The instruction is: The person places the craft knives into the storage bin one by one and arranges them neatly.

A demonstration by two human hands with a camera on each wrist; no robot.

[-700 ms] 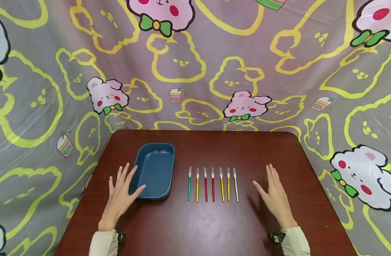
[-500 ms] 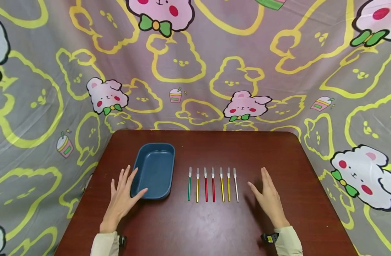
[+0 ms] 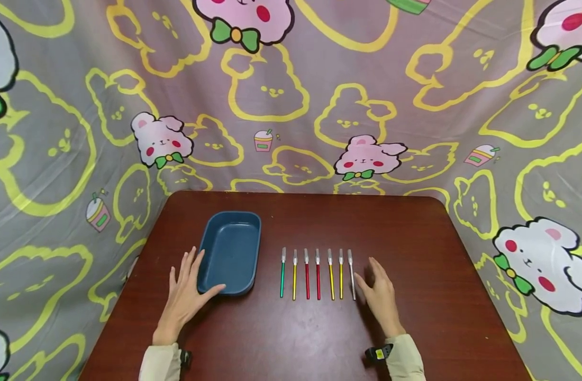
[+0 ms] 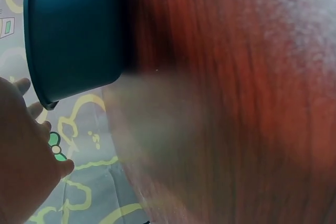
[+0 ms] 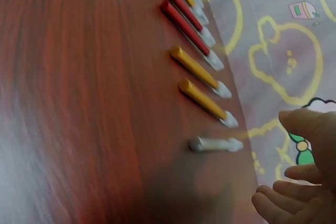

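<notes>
Seven-odd aside, several slim craft knives with clear caps lie in a row on the table, capped ends pointing away: one green, yellow ones, red ones and a silver one at the right end. My right hand hovers just right of the silver craft knife, thumb and fingers spread apart with nothing between them. At the left stands a blue rectangular tray. My left hand is at its near left corner, fingers extended along the side and thumb by the near edge; whether it touches cannot be told.
The brown table has rounded far corners. A patterned cloth hangs behind it and along both sides. In the left wrist view, the tray's outer wall rises beside the hand.
My right hand has moved left, close to the silver craft knife. The left hand has shifted slightly right toward the tray. Craft knives and tray stay in place.
</notes>
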